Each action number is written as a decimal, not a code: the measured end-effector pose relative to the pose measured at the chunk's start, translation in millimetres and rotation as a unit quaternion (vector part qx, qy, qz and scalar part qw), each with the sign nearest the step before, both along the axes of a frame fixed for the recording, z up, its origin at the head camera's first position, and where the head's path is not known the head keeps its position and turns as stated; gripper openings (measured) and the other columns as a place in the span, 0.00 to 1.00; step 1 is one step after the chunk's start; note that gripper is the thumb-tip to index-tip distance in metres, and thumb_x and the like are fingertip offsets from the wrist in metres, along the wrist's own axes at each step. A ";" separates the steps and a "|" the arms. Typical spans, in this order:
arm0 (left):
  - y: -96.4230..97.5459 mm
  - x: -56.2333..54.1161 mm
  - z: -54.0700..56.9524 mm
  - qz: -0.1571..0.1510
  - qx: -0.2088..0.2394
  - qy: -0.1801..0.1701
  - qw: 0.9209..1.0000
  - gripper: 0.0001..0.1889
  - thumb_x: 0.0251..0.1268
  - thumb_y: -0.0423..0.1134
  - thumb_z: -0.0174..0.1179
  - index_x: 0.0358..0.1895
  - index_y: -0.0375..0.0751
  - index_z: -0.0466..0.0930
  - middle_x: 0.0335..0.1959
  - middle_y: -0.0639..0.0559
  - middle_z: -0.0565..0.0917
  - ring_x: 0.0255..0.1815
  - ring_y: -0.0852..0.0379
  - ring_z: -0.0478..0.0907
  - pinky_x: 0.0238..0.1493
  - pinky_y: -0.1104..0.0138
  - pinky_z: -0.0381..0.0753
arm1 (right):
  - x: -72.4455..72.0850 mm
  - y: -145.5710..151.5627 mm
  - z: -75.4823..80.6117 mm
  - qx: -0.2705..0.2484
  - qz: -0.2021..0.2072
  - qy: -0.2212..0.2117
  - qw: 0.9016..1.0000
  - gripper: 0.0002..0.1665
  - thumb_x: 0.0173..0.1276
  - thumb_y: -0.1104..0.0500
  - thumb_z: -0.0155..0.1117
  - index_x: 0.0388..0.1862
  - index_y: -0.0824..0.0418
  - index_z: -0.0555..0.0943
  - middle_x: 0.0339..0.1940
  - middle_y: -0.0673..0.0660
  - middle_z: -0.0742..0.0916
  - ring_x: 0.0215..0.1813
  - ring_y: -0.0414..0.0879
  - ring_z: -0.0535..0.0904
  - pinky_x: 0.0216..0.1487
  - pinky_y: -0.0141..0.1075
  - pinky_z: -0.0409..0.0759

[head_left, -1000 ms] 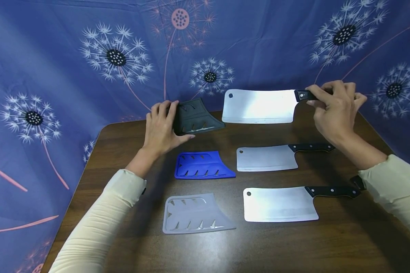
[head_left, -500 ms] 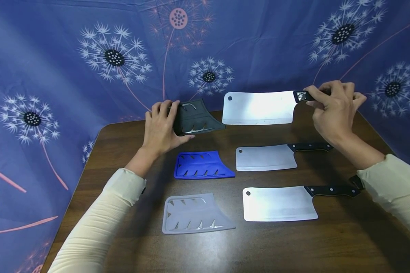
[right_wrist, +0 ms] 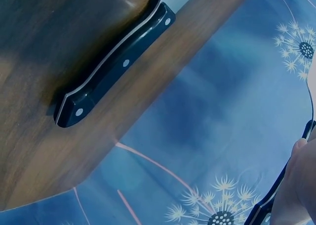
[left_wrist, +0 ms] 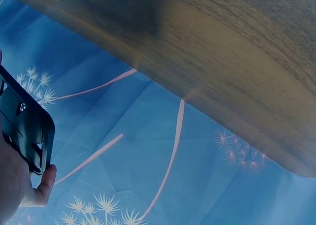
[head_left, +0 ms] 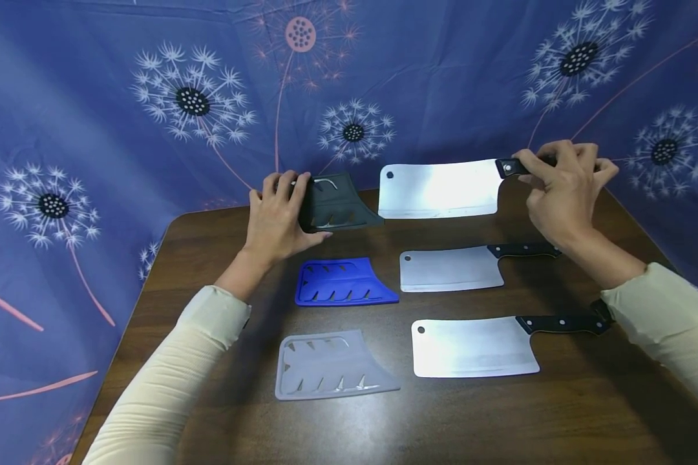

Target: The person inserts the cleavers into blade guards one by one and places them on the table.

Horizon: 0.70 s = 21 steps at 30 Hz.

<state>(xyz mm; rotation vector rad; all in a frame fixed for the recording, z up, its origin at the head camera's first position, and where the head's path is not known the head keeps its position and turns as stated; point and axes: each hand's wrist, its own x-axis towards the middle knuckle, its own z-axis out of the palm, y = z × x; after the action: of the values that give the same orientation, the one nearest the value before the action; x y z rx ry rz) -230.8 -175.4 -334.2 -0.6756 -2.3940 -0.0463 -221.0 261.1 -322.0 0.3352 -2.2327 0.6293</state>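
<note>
In the head view my left hand (head_left: 276, 216) grips a dark grey-green blade cover (head_left: 343, 205) by its closed end, thumb below and fingers over the top. Its open flared end faces right. My right hand (head_left: 564, 187) holds a large cleaver (head_left: 439, 190) by its black handle, with the blade pointing left, raised over the back of the table. The blade's front end stands right beside the cover's pointed lip. In the left wrist view the cover (left_wrist: 32, 121) shows at the left edge, and the right wrist view catches the held handle (right_wrist: 269, 200) at lower right.
Below the hands, a blue blade cover (head_left: 346, 282) lies left of a smaller cleaver (head_left: 450, 270). Nearer me, a translucent white cover (head_left: 334, 365) lies left of another cleaver (head_left: 474, 349). A blue dandelion-print cloth (head_left: 442, 84) hangs behind the wooden table (head_left: 349, 429).
The held cleaver has come down slightly, its blade tilting a little. The left hand still grips the dark cover, which has turned slightly. The things lying on the table stay put.
</note>
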 end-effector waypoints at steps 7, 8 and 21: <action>0.8 -0.4 -2.6 0.012 -0.007 -0.016 1.000 0.58 0.32 0.70 0.71 0.69 0.39 0.63 0.60 0.38 0.69 0.59 0.36 0.64 0.37 0.40 0.69 | 0.2 -2.8 -3.9 0.010 0.000 -0.004 1.000 0.32 0.58 0.79 0.51 0.58 0.57 0.81 0.48 0.69 0.77 0.54 0.67 0.62 0.60 0.59 0.38; 1.1 -0.4 -2.7 0.014 -0.009 -0.019 1.000 0.58 0.32 0.71 0.71 0.69 0.39 0.63 0.60 0.38 0.69 0.59 0.36 0.63 0.37 0.40 0.70 | 0.1 -3.3 -4.7 0.011 0.000 -0.003 1.000 0.32 0.58 0.79 0.51 0.57 0.57 0.81 0.48 0.69 0.77 0.53 0.67 0.62 0.59 0.59 0.38; 4.9 1.8 -2.3 0.027 -0.011 -0.034 0.999 0.58 0.31 0.70 0.71 0.67 0.39 0.64 0.60 0.38 0.70 0.58 0.35 0.65 0.36 0.41 0.70 | -0.3 -9.6 -11.4 0.016 0.000 -0.010 1.000 0.35 0.56 0.80 0.52 0.58 0.56 0.81 0.48 0.69 0.77 0.54 0.66 0.62 0.59 0.60 0.38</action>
<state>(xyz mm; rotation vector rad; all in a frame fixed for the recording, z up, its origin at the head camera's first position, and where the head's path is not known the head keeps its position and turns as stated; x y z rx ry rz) -229.0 -170.6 -336.5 -0.6272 -2.4805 -0.0200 -221.3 251.5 -333.4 0.3468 -2.2633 0.6007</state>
